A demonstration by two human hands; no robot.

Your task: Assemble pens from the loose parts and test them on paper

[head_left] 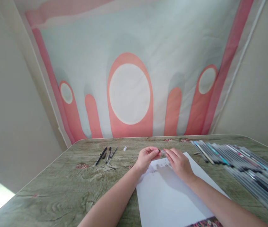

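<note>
My left hand [146, 158] and my right hand [179, 163] meet above the far end of a white sheet [171, 192]. Both are closed, fingertips pinching the two ends of a small pen part [162, 152], dark on the left and clear toward the right. The fingers cover most of it, so its exact kind is unclear. Just below the hands, several small dark bits [158, 167] lie on the sheet, too blurred to name. To the left, a black pen barrel [101, 156] lies beside several shorter black and clear pen pieces [110, 154]. A small whitish translucent piece [125, 148] lies apart from them.
On the right of the wood-patterned table [60, 186] lie many clear-barrelled pens [237, 157] in rows, some with blue, white or red parts. A dark flower-patterned item [204, 222] shows at the sheet's near edge. Behind the table hangs a pink-and-grey backdrop [130, 132].
</note>
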